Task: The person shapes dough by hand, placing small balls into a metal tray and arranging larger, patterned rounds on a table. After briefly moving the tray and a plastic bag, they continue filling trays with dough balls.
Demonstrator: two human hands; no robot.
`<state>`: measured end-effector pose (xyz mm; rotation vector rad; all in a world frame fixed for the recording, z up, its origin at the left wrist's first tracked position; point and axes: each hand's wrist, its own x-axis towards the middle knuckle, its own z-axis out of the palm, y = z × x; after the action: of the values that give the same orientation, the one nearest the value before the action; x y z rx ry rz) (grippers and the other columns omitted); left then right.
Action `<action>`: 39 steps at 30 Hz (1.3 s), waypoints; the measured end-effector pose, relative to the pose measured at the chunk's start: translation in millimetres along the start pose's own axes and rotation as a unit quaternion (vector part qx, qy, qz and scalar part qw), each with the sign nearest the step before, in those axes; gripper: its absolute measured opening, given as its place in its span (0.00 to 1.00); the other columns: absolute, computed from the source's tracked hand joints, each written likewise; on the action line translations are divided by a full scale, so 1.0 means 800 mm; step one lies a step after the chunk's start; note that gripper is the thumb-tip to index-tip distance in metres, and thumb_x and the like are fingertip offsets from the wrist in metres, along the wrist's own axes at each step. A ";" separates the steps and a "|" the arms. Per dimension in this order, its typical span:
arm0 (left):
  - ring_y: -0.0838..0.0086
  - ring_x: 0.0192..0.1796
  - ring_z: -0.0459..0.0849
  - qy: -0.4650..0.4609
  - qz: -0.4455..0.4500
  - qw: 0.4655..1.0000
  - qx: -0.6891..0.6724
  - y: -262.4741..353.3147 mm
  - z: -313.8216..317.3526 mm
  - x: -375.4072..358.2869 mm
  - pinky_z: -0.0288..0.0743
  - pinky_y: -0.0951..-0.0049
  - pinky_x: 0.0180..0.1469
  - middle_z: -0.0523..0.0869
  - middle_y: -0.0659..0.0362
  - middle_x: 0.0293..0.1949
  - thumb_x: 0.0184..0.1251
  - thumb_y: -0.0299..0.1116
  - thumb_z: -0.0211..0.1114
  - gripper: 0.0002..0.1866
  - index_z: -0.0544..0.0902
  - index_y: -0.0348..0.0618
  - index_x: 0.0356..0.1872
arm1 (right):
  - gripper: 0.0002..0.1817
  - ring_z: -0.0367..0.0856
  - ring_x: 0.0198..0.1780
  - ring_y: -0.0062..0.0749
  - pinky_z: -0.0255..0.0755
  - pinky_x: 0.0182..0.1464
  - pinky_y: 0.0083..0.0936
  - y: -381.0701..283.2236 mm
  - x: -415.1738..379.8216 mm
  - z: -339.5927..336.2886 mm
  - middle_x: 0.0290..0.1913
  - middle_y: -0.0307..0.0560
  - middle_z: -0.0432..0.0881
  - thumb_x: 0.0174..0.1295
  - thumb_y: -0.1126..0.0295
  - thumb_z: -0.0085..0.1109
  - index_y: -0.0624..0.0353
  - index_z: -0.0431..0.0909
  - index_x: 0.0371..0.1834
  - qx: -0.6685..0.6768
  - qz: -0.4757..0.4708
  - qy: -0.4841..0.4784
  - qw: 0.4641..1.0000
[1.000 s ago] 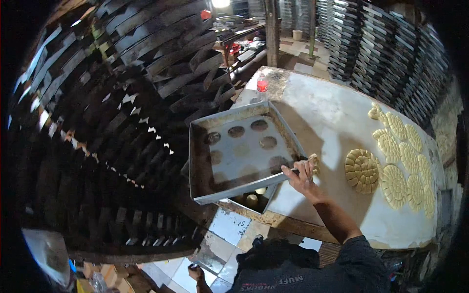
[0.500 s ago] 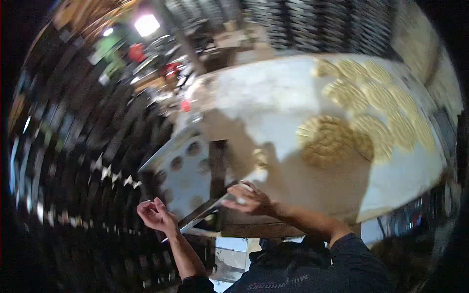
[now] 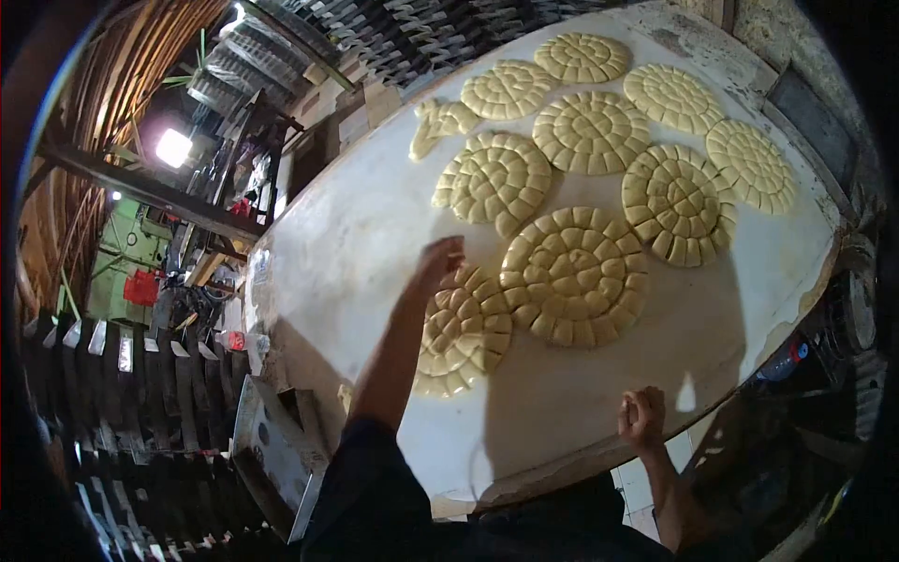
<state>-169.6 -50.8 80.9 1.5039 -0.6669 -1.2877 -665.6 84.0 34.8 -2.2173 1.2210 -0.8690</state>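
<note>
Dim workshop, racks of dark trays stacked at lower left, one bright lamp upper left. Big pale floured surface fills most of the view, tilted by the fisheye.

On the surface: round discs of yellow dough pieces arranged in rings. Seven full discs plus one partial piece at the far end. Largest disc sits mid-surface; a smaller disc lies just left of it, touching or nearly so.

Left hand is stretched out across the surface, fingers together, tips at the far edge of that smaller disc, between it and the disc beyond. Can't tell whether it pinches a piece or only touches; the grip is hidden from this angle. Its forearm crosses over the near side of the smaller disc.

Right hand is curled into a loose fist at the near edge of the surface, well apart from the dough, holding nothing visible.

Metal tray with round marks sits off the near-left corner, below surface level.
</note>
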 end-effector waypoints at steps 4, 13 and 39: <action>0.68 0.31 0.83 0.223 -0.097 0.953 0.183 -0.018 -0.018 0.160 0.79 0.65 0.37 0.86 0.54 0.42 0.62 0.56 0.68 0.28 0.84 0.38 0.46 | 0.03 0.74 0.36 0.49 0.66 0.42 0.44 0.011 0.010 0.004 0.31 0.50 0.75 0.58 0.73 0.57 0.58 0.76 0.34 0.021 0.028 0.064 0.997; 0.67 0.32 0.85 0.345 -0.038 0.938 0.022 -0.051 -0.009 0.255 0.78 0.65 0.28 0.85 0.53 0.37 0.61 0.50 0.72 0.21 0.84 0.44 0.44 | 0.03 0.74 0.34 0.45 0.65 0.40 0.42 0.013 0.012 0.006 0.30 0.48 0.74 0.57 0.72 0.57 0.58 0.74 0.32 0.001 0.064 0.036 0.997; 0.53 0.38 0.84 0.205 0.472 0.826 0.229 -0.107 0.038 -0.418 0.77 0.56 0.43 0.82 0.44 0.46 0.64 0.31 0.66 0.29 0.67 0.33 0.64 | 0.27 0.80 0.39 0.31 0.72 0.44 0.29 -0.219 -0.085 0.127 0.40 0.42 0.83 0.71 0.45 0.49 0.58 0.80 0.54 0.659 0.250 -0.191 0.683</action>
<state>-308.0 262.5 133.9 1.4222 -1.2650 -0.0303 -521.0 239.5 57.4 -0.7323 0.5314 -0.6237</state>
